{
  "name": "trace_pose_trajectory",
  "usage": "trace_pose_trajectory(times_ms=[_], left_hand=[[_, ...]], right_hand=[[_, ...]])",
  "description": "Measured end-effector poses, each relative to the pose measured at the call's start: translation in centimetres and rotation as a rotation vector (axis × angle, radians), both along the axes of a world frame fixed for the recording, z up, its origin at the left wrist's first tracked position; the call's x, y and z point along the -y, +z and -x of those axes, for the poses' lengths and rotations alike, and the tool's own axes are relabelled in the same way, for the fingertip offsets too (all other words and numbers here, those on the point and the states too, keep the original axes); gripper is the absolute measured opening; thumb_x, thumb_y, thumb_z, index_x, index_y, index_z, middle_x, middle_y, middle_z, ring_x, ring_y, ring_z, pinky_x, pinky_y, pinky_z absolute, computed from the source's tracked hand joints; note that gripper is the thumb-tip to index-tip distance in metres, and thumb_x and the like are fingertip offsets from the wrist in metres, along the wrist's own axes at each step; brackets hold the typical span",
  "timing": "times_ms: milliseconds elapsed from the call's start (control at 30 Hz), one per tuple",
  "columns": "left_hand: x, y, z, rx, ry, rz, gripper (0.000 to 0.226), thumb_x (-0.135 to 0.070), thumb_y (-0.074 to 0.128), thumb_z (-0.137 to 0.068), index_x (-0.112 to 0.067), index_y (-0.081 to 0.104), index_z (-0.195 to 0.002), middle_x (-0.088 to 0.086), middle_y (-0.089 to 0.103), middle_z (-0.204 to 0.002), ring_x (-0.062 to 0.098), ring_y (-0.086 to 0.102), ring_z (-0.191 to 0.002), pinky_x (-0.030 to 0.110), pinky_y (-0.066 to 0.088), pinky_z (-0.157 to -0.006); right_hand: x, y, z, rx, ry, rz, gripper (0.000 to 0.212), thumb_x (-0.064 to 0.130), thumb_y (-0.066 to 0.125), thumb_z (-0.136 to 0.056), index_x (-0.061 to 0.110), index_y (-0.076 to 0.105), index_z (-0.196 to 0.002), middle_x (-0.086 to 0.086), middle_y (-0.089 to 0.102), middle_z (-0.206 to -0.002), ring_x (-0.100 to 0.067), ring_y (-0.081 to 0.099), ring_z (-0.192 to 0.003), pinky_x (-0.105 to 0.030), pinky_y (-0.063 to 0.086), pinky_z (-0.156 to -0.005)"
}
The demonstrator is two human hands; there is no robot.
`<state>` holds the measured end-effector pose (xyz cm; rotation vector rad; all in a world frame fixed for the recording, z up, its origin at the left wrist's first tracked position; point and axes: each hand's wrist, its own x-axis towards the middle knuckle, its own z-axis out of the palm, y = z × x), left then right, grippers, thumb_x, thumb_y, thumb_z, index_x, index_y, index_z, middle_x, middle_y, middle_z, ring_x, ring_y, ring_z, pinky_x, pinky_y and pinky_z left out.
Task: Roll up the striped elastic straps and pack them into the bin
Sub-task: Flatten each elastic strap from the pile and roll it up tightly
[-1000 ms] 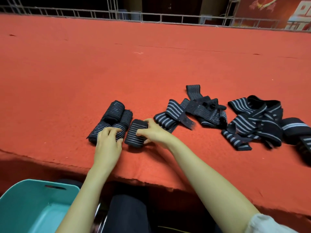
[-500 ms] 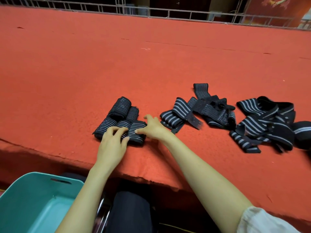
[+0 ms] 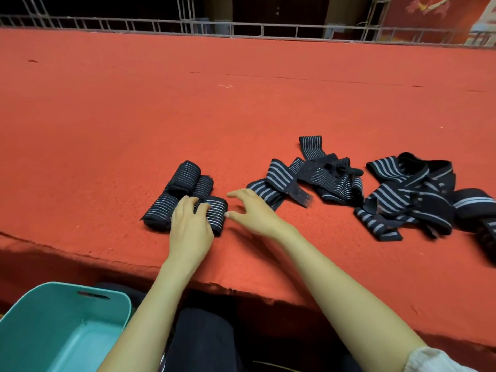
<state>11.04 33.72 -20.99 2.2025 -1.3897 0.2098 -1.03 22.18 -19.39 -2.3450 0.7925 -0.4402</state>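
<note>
Several rolled black straps with thin white stripes (image 3: 185, 181) lie bunched near the red table's front edge. My left hand (image 3: 190, 226) rests flat on the nearest rolls, fingers spread over them. Just right of the newest roll (image 3: 218, 214) my right hand (image 3: 253, 210) hovers with thumb and fingers apart and nothing in it. Loose unrolled striped straps lie in a pile (image 3: 308, 181) at centre right and a second tangle (image 3: 410, 197) further right. A teal plastic bin (image 3: 64, 304) sits below the table edge at lower left, with nothing visible inside.
The red felt table (image 3: 241, 103) stretches far back to a metal railing (image 3: 241, 28). Its ragged front edge (image 3: 214, 284) runs just above my lap. A rolled strap (image 3: 472, 201) lies at the far right edge of view.
My right hand pushed the newest roll left against the other rolls, then let go and drew slightly right. My left hand stayed on the rolls.
</note>
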Motion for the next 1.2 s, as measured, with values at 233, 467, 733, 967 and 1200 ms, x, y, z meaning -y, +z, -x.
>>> trace_pose_trajectory(times_ms=[233, 467, 733, 967, 1200], left_hand=[[4.4, 0.5, 5.9, -0.134, -0.271, 0.04, 0.03, -0.007, 0.057, -0.085, -0.009, 0.06, -0.115, 0.008, 0.051, -0.125, 0.025, 0.041, -0.122, 0.032, 0.03, -0.103], [11.3, 1.0, 8.6, -0.232, -0.277, -0.169, 0.061, -0.025, 0.055, -0.091, -0.011, 0.029, -0.144, 0.011, 0.027, -0.148, 0.027, 0.02, -0.139, 0.036, 0.02, -0.112], [13.0, -1.8, 8.7, -0.184, -0.236, -0.283, 0.054, -0.028, 0.043, -0.098, -0.017, 0.025, -0.148, 0.008, 0.021, -0.154, 0.026, 0.025, -0.14, 0.035, 0.027, -0.11], [12.7, -2.4, 8.3, -0.172, -0.246, -0.27, 0.052, -0.033, 0.041, -0.098, -0.019, 0.028, -0.147, 0.005, 0.019, -0.155, 0.023, 0.021, -0.141, 0.037, 0.028, -0.11], [11.8, -0.6, 8.2, -0.39, -0.322, 0.11, 0.067, -0.004, 0.065, -0.08, -0.008, 0.035, -0.139, 0.012, 0.029, -0.146, 0.027, 0.03, -0.137, 0.03, 0.024, -0.111]], right_hand=[[4.8, -0.2, 7.7, -0.008, -0.224, 0.204, 0.049, 0.024, 0.064, -0.088, 0.013, 0.049, -0.134, -0.007, 0.048, -0.132, -0.026, 0.036, -0.129, -0.032, 0.026, -0.109], [8.2, -1.4, 11.1, -0.046, -0.38, 0.059, 0.062, 0.028, 0.061, -0.091, 0.011, 0.034, -0.145, -0.01, 0.039, -0.146, -0.027, 0.032, -0.136, -0.033, 0.022, -0.113], [10.0, -3.8, 8.5, 0.05, -0.537, -0.152, 0.072, 0.036, 0.062, -0.089, 0.011, 0.028, -0.148, -0.011, 0.038, -0.148, -0.028, 0.028, -0.139, -0.039, 0.025, -0.113], [8.5, -4.9, 8.7, 0.382, -0.574, -0.147, 0.027, 0.018, 0.068, -0.084, 0.016, 0.059, -0.109, 0.002, 0.065, -0.108, -0.017, 0.057, -0.104, -0.036, 0.044, -0.094], [5.4, -4.6, 11.2, 0.376, -0.506, -0.055, 0.026, 0.004, 0.065, -0.083, 0.013, 0.063, -0.107, -0.001, 0.066, -0.106, -0.016, 0.057, -0.101, -0.025, 0.041, -0.088]])
